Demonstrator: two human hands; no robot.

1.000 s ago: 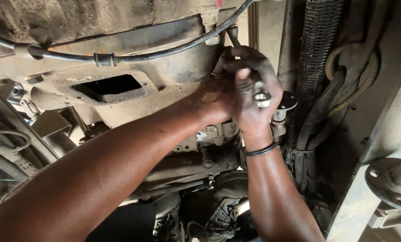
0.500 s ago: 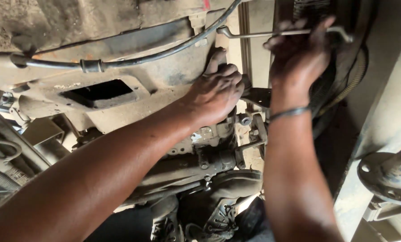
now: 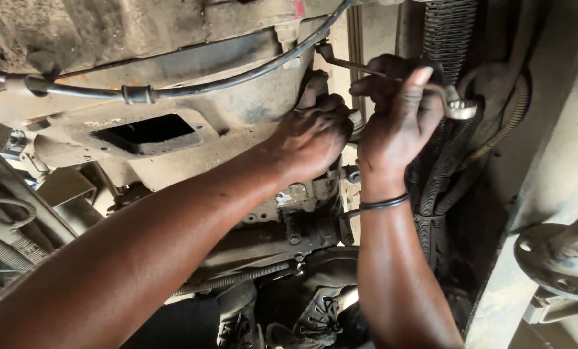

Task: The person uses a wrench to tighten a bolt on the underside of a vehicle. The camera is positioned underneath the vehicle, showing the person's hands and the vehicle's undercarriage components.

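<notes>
Against the dusty metal housing (image 3: 237,110), the left hand (image 3: 311,132) presses its curled fingers at the right edge, clasping nothing visible. Right of the housing, the right hand (image 3: 399,123) grips 1 wrench (image 3: 392,74); it might slip off its fastener if tilted.

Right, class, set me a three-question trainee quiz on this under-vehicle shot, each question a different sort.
1. True or false: the right hand holds a metal wrench.
2. What circles the right wrist? A) black band B) watch C) nothing
3. The left hand rests against the dirty metal ______.

Key: 1 true; 2 A; 3 housing.
</notes>
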